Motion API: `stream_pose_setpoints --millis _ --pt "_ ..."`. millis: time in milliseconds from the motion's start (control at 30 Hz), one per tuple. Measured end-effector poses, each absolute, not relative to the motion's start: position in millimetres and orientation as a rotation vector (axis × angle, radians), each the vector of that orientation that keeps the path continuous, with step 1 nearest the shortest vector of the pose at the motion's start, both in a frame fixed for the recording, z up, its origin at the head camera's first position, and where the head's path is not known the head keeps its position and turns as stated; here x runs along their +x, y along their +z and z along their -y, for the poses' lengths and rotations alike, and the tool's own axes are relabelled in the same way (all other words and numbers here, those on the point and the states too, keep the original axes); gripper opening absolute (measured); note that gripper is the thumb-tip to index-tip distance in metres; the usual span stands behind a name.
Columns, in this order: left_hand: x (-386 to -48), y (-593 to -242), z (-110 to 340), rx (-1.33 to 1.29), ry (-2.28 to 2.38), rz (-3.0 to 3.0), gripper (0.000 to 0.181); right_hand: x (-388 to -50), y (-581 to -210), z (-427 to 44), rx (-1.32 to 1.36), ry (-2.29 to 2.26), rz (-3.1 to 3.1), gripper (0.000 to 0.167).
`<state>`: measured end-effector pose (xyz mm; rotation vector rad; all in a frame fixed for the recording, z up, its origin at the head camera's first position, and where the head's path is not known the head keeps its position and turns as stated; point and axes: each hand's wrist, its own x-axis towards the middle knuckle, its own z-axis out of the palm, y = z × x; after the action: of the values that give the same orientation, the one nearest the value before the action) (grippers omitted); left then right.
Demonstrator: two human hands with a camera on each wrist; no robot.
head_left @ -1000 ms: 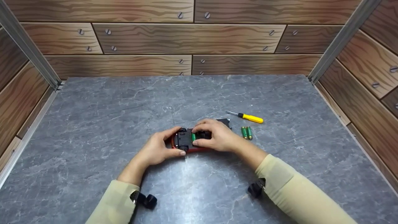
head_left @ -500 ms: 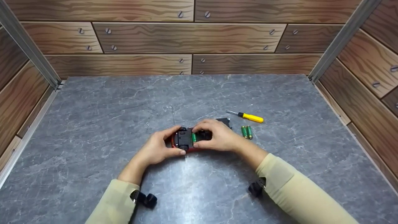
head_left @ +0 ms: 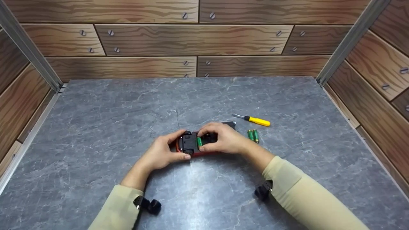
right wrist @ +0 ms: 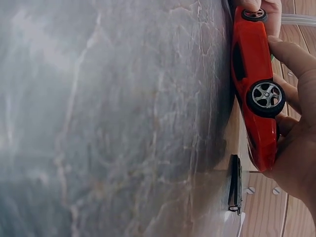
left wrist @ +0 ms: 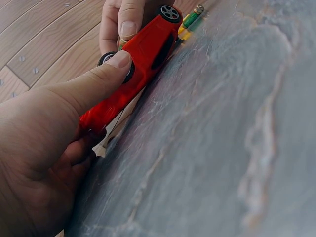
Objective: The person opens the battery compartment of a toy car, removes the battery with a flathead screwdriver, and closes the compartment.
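A red toy car (head_left: 189, 142) lies wheels up in the middle of the table, its black underside on top. My left hand (head_left: 161, 152) grips one end, thumb on the near side by a wheel, as the left wrist view also shows. Between the thumb and fingers of my right hand (head_left: 227, 139) is a green battery (head_left: 199, 141) at an opening in the underside. Whether it is seated cannot be seen. The right hand covers the car's other end. Two loose green batteries, one (head_left: 250, 135) beside the other (head_left: 256, 135), lie right of that hand.
A yellow-handled screwdriver (head_left: 258, 121) lies behind the loose batteries. Partly hidden behind the right hand is a flat black piece (head_left: 230, 124), also in the right wrist view. Wood-patterned panels (head_left: 195, 40) border the grey marbled table (head_left: 121, 99) at the back and sides.
The battery and the right thumb have shifted very slightly to the right. The left hand, the car and the loose things have stayed in place.
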<state>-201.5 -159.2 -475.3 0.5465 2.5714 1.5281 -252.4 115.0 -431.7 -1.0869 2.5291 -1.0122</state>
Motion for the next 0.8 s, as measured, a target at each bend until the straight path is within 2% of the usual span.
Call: stream_pose_setpoints --millis 800 --pt "-203.2 -477.4 160.3 0.563 1.547 -2.567 0.093 -249.4 -432.8 -120.7 -1.026 -1.220 -2.506 0.044"
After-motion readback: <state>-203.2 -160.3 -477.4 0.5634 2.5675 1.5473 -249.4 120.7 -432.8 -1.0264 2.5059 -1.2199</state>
